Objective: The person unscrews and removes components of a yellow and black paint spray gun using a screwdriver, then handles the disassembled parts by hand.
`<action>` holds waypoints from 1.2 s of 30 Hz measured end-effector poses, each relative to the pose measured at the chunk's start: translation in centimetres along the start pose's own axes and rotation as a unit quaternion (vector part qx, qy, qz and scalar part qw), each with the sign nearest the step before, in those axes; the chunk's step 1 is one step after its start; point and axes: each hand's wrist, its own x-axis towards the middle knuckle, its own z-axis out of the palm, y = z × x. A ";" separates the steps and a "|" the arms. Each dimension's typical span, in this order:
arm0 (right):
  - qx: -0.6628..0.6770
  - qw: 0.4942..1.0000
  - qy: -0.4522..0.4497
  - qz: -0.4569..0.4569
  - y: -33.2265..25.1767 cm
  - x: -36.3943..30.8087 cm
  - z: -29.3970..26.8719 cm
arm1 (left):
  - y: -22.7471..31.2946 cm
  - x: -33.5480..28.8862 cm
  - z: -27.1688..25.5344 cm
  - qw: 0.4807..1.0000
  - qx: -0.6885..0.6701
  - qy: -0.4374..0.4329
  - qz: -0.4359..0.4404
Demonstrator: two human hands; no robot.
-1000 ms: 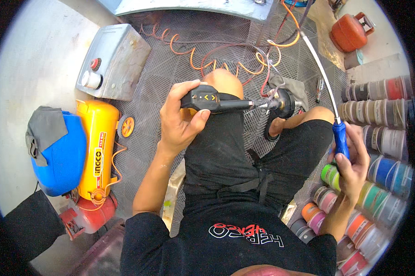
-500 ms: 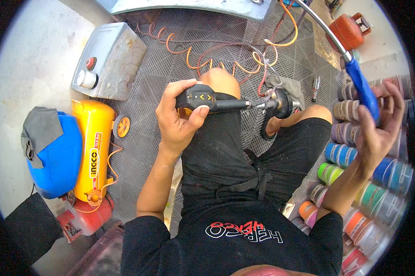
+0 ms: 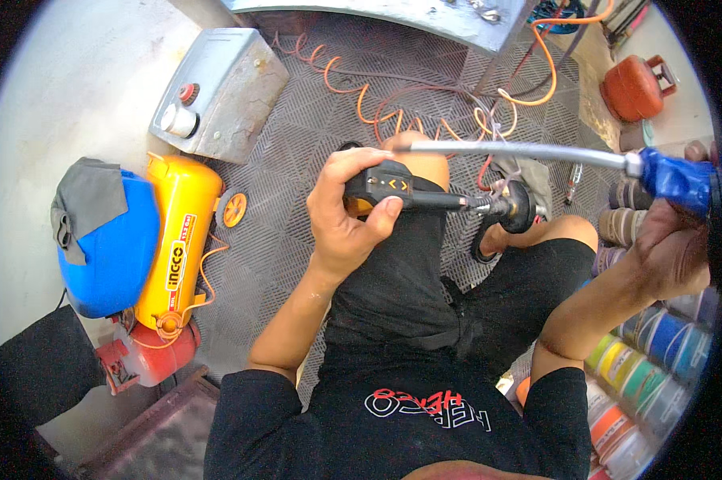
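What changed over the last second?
The right hand swung the blue-handled rod from pointing up the picture to pointing left, its tip now appearing near the left hand. Nothing taken up or let go; the left hand's grip on the black power tool is unchanged.

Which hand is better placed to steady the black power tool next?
Probably the left hand: it grips the black power tool. The right hand is farther off, holding a blue-handled metal rod.
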 end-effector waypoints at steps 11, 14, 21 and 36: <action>0.083 0.995 -0.057 -0.001 1.1 -3.4 4.8 | -0.2 -0.3 -0.4 0.999 0.011 -0.033 0.037; 0.073 0.997 -0.026 -0.002 0.9 -3.4 4.9 | -0.4 0.0 -0.2 0.999 0.006 -0.019 0.049; 0.030 0.999 -0.038 -0.009 0.7 -3.6 5.0 | -0.5 -0.1 -0.1 0.998 0.002 -0.001 0.060; 0.027 0.997 -0.070 -0.025 0.6 -3.8 5.6 | -0.5 -0.1 0.0 0.998 0.014 0.003 0.067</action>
